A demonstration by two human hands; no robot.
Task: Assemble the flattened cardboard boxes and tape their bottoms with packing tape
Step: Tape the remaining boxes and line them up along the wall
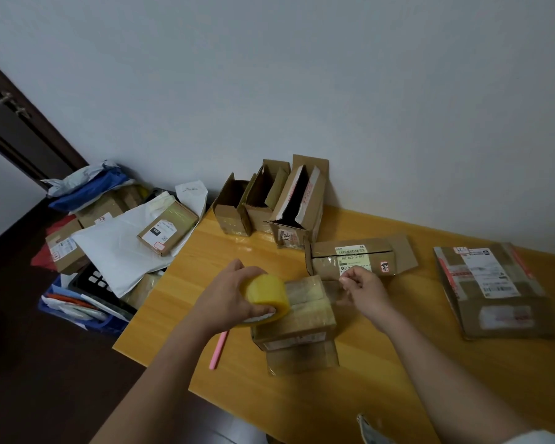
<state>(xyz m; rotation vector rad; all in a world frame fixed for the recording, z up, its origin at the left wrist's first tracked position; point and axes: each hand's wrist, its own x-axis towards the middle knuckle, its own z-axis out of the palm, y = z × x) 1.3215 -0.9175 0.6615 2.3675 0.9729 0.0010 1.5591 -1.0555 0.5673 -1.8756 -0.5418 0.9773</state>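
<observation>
1. The left hand [228,299] is gripping the yellow tape roll [267,296], fingers curled round it, at the left end of the small box [302,315] on the table [398,379].
2. The right hand [364,290] is pinching what looks like the clear tape's free end, past the box's right end.
3. The tape is stretching left to right across the box's closed flaps, directly between the hands.
4. Judging by this, pressing the strip down is coming next.

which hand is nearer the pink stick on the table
Left. The left hand, gripping the tape roll, is just above the pink stick; the right hand is across the box.
</observation>
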